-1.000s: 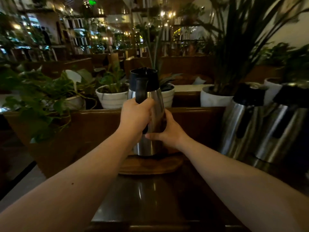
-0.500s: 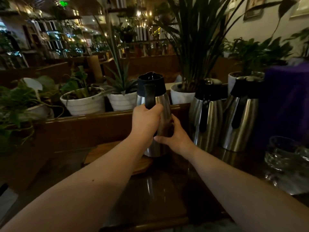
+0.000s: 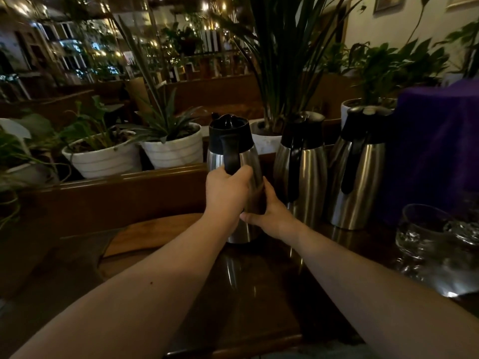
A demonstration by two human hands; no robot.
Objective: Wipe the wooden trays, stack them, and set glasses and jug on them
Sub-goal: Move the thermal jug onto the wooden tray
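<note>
dark glossy table (image 3: 259,294), nearest, with both bare forearms reaching over it. at its middle the steel jug (image 3: 234,161), upright, base at the right end of the wooden tray (image 3: 155,233); left hand (image 3: 226,193) clenched on its black handle, right hand (image 3: 269,216) cupping its lower right side. right of the jug: two like flasks (image 3: 300,167), glasses (image 3: 425,229); behind it, white potted plants (image 3: 171,149).

Along the dark tabletop's (image 3: 259,294) far edge stand white potted plants (image 3: 171,149) — at its right edge a purple cloth (image 3: 438,141) — and a grey rag (image 3: 77,252) lies left.
</note>
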